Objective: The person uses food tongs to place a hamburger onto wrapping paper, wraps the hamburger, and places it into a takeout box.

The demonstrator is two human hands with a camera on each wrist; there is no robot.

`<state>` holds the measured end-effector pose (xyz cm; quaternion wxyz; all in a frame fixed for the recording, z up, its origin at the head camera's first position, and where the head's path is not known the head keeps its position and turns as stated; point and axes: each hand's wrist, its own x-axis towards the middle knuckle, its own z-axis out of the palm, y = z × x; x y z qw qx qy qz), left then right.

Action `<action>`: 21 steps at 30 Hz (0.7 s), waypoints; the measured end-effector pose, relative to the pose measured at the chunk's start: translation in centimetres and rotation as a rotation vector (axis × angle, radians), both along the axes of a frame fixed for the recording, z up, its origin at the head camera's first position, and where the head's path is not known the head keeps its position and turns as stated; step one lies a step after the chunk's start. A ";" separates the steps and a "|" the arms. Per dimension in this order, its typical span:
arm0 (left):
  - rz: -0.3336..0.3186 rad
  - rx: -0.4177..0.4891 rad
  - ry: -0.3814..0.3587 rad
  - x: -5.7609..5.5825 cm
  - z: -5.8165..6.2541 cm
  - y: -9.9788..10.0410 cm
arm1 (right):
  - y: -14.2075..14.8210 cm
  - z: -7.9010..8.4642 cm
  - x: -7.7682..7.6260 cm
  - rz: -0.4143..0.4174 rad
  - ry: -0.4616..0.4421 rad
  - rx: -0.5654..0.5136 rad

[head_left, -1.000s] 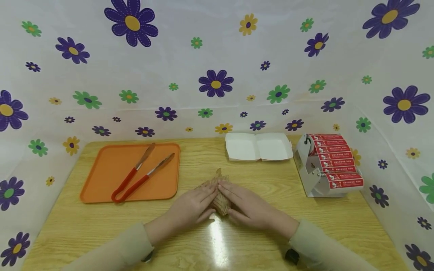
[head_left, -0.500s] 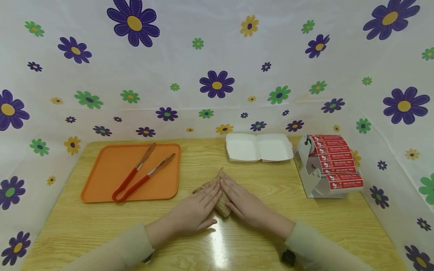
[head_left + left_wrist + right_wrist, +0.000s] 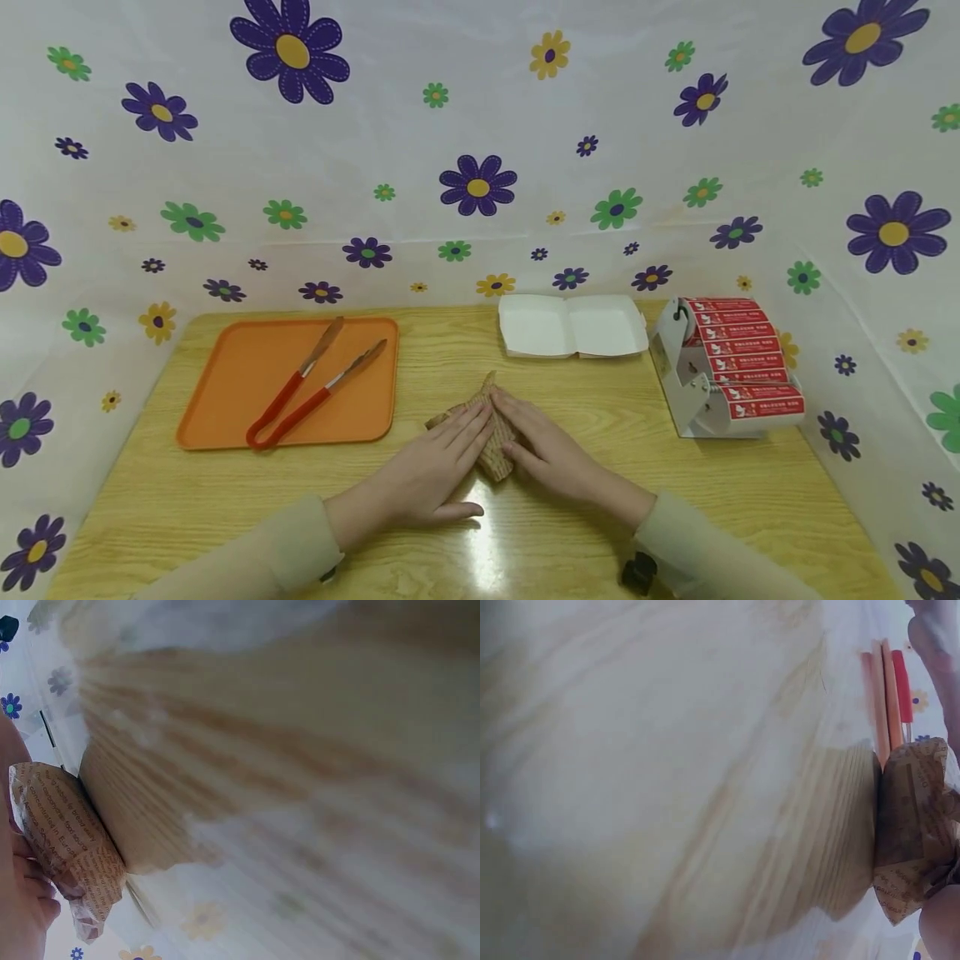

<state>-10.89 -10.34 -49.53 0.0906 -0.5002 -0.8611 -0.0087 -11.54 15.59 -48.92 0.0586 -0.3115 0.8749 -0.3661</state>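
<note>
1. Parcel [image 3: 496, 458] is set on the table [image 3: 562, 550], its visible part stretched near to far.
2. It is covered more by the left hand [image 3: 431, 467], fingers straight, thumb splayed.
3. Its right side is touched by the right hand [image 3: 551, 450], fingers likewise straight.

A wood-grain table [image 3: 187, 500] carries an orange tray [image 3: 247, 358]; an open white box [image 3: 534, 323]; a label dispenser [image 3: 685, 390]; a printed paper bundle [image 3: 497, 461].

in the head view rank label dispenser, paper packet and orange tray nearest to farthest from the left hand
1. Paper packet: touched by the left hand
2. Orange tray: to the hand's left
3. Label dispenser: far right, beyond the right hand
</note>
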 end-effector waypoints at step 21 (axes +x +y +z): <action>-0.013 -0.017 -0.033 -0.2 -0.2 0.5 | 6.6 2.1 0.7 -0.183 0.006 -0.267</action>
